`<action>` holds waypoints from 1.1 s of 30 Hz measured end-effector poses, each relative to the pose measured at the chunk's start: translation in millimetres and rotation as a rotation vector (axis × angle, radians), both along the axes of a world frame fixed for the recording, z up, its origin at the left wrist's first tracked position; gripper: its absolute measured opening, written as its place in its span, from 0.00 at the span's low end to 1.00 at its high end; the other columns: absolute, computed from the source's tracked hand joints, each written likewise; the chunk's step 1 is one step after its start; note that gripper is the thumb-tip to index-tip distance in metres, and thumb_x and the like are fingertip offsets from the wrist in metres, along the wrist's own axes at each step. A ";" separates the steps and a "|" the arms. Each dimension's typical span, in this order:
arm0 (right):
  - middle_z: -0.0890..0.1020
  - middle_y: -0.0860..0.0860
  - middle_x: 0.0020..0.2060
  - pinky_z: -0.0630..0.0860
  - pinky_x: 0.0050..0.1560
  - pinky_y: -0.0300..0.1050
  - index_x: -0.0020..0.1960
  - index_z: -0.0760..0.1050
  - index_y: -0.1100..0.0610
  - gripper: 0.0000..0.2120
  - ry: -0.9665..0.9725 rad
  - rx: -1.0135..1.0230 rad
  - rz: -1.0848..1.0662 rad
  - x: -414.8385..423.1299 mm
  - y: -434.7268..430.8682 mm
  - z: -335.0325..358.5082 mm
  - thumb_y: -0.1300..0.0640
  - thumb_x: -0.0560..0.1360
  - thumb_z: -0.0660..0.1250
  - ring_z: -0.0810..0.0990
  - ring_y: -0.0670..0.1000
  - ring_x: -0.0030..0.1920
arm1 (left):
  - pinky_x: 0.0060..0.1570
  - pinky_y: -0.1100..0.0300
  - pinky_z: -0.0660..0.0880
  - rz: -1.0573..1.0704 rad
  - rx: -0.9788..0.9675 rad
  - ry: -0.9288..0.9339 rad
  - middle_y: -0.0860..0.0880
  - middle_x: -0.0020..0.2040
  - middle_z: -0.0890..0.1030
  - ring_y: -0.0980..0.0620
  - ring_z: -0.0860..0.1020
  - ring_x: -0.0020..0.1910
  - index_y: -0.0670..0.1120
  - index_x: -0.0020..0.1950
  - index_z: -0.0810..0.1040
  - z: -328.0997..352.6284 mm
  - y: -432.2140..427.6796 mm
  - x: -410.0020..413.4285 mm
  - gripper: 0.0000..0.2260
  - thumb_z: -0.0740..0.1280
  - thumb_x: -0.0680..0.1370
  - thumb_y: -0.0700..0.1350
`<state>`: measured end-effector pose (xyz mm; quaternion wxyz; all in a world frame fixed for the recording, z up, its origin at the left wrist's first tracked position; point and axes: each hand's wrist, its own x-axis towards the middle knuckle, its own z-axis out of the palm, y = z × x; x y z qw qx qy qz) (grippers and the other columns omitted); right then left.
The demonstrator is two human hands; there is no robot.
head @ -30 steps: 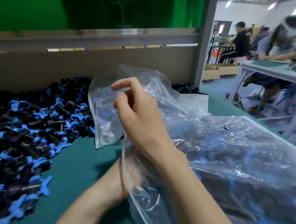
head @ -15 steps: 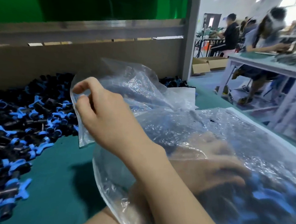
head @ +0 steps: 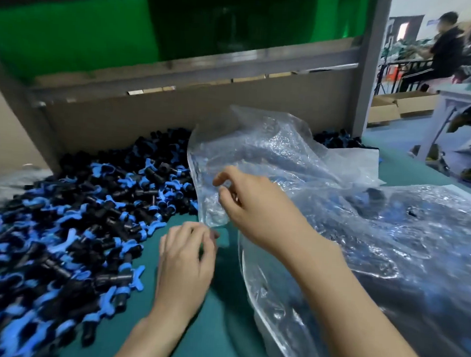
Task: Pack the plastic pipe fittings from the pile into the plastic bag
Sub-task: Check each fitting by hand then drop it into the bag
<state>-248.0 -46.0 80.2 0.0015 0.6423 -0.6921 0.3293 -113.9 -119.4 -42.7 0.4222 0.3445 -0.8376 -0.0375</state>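
On the green bench [head: 210, 330] below the cardboard wall [head: 177, 115], the job looks partway done. The plastic bag [head: 375, 240] at your right already holds a dark load, yet a broad pile of pipe fittings [head: 76, 224] lies loose at your left. Your right hand [head: 254, 209] pinches the film at the bag's mouth. Your left hand [head: 186, 260] curls at the mouth's lower corner, and I cannot tell whether it grips.

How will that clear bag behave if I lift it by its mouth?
Probably floppy: the bag crumples where the right hand pinches it. Likely heavy and saggy below: many fittings already fill it. Possibly slippery, since it looks glossy.
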 end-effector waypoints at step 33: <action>0.82 0.48 0.52 0.76 0.54 0.51 0.62 0.72 0.49 0.12 0.074 0.231 0.017 -7.2 -10.9 -30.1 0.49 0.83 0.53 0.80 0.53 0.50 | 0.45 0.59 0.68 0.227 -0.061 0.162 0.45 0.52 0.75 0.51 0.73 0.44 0.43 0.57 0.78 9.6 -65.4 2.6 0.07 0.65 0.80 0.41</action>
